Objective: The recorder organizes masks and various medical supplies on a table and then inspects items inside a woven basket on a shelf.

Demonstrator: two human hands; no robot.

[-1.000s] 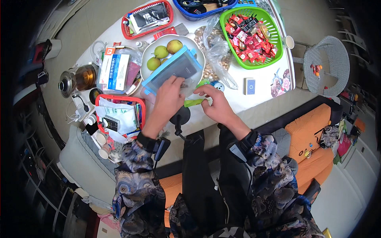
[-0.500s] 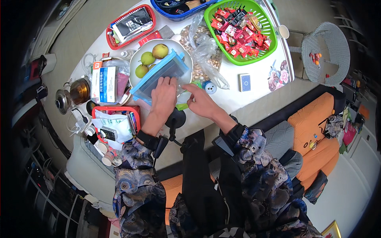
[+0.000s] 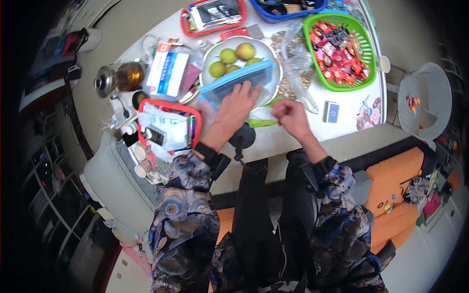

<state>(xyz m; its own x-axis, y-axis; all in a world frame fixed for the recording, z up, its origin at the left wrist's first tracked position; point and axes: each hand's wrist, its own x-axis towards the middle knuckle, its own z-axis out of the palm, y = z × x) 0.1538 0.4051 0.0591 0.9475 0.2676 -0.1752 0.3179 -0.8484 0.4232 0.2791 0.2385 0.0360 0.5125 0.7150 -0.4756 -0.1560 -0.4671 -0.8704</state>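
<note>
A clear pouch with a blue zip edge [image 3: 229, 80] leans across a white bowl [image 3: 278, 58] that holds several yellow-green pears [image 3: 228, 56]. My left hand [image 3: 237, 107] lies on the front of the pouch, its fingers stretched out against it. To the right, my right hand [image 3: 293, 119] is raised with curled fingers pressed together; whatever is in them, if anything, is too blurred to make out. Beneath and left of it, a bright green strip [image 3: 262, 122] lies by the bowl on the white table.
A green basket of wrapped sweets [image 3: 373, 63] stands at the right, near a card box [image 3: 332, 112] and paper cup [image 3: 383, 64]. Red baskets [image 3: 198, 117] [image 3: 244, 17], medicine boxes [image 3: 171, 73] and a glass teapot [image 3: 129, 76] are on the left. A black round stand [image 3: 243, 136] sits near the table edge.
The view has shifted, so the table sits further right. My right hand has drawn away from the pouch, and its fingers have curled. My left hand stays on the pouch.
</note>
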